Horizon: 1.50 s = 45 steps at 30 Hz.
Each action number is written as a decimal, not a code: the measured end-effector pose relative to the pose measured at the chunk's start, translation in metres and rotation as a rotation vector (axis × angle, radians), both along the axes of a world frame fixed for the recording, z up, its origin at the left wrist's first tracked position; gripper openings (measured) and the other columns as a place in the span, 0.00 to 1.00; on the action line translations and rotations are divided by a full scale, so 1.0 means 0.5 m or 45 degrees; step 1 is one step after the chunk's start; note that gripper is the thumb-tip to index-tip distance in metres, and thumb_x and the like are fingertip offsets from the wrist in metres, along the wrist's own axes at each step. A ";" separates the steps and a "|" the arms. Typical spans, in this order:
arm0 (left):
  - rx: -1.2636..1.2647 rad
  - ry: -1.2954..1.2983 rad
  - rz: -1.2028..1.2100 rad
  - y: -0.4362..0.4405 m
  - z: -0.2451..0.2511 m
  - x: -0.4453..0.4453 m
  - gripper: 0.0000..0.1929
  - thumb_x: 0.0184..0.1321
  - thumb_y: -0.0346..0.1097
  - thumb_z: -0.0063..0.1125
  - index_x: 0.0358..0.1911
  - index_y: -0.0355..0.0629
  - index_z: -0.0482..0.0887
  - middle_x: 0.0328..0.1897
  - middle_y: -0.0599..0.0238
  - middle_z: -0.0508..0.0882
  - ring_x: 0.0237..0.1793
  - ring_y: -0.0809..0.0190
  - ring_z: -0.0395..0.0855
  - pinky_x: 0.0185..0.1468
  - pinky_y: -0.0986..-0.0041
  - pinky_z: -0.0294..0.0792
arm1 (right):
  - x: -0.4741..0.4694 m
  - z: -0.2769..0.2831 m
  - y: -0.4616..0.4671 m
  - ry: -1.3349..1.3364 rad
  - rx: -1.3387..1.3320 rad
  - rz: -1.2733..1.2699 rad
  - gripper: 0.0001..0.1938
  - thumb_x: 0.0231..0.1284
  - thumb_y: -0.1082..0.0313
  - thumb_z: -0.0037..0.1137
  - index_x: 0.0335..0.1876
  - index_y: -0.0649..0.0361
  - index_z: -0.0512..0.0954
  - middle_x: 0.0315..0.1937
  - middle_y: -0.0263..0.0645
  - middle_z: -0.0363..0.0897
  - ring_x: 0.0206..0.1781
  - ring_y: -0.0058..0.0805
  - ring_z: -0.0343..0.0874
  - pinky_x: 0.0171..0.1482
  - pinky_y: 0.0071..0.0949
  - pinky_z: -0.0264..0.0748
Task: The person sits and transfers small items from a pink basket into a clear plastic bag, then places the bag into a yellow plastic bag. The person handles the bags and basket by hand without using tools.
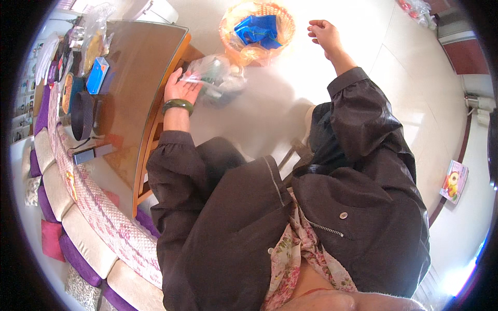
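My left hand (183, 87), with a dark green bangle at its wrist, is spread palm up at the edge of a clear plastic bag (220, 79). The bag's twisted top lies across my fingers; whether they grip it I cannot tell. White and green things show through the bag, which is beside the glass-topped table. Just beyond it stands an orange woven basket (225, 29) with a plastic liner and a crumpled blue packet (256, 30) inside. My right hand (325, 35) is held out right of the basket, fingers partly curled, with nothing seen in it.
The glass-topped wooden table (132, 77) stands at left, bearing a blue box (97, 76), a dark round container (81, 116) and a phone (84, 156). A long sofa (85, 237) curves behind it. Another plastic bag (418, 13) lies far right; a picture box (454, 182) is by the right wall.
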<state>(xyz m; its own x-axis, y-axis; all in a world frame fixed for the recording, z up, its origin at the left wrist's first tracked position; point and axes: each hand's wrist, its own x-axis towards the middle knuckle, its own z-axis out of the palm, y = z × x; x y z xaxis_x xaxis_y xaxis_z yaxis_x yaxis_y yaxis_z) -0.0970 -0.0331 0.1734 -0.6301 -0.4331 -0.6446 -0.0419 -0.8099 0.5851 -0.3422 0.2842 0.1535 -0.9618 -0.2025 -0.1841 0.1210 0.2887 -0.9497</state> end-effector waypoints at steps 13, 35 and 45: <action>-0.091 -0.352 0.045 -0.062 -0.126 0.030 0.19 0.50 0.47 0.61 0.36 0.40 0.73 0.49 0.49 0.75 0.53 0.49 0.70 0.59 0.55 0.62 | -0.057 -0.072 0.051 0.320 0.534 0.025 0.11 0.58 0.64 0.55 0.42 0.61 0.77 0.34 0.34 0.80 0.35 0.21 0.78 0.41 0.24 0.75; -1.996 -1.187 -1.145 -0.029 -0.044 0.093 0.27 0.54 0.53 0.55 0.47 0.35 0.78 0.44 0.45 0.81 0.44 0.47 0.81 0.46 0.65 0.71 | -0.119 -0.245 0.071 0.339 0.889 0.076 0.09 0.53 0.62 0.55 0.33 0.58 0.80 0.32 0.41 0.82 0.36 0.33 0.81 0.41 0.31 0.76; -1.843 -0.191 -1.645 0.116 0.056 0.078 0.25 0.56 0.41 0.56 0.55 0.36 0.70 0.47 0.45 0.79 0.48 0.44 0.76 0.51 0.61 0.68 | -0.020 -0.585 0.030 0.125 1.193 0.131 0.06 0.51 0.64 0.58 0.32 0.55 0.80 0.34 0.45 0.78 0.39 0.42 0.79 0.42 0.39 0.76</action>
<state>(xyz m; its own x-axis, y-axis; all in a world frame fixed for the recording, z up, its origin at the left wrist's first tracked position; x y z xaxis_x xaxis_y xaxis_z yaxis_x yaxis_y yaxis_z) -0.0580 0.0249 0.2013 -0.9356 0.0043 -0.3530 -0.2269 0.7588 0.6106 -0.3522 0.2994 -0.1388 -0.9673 -0.0984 -0.2339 -0.0161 0.9436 -0.3307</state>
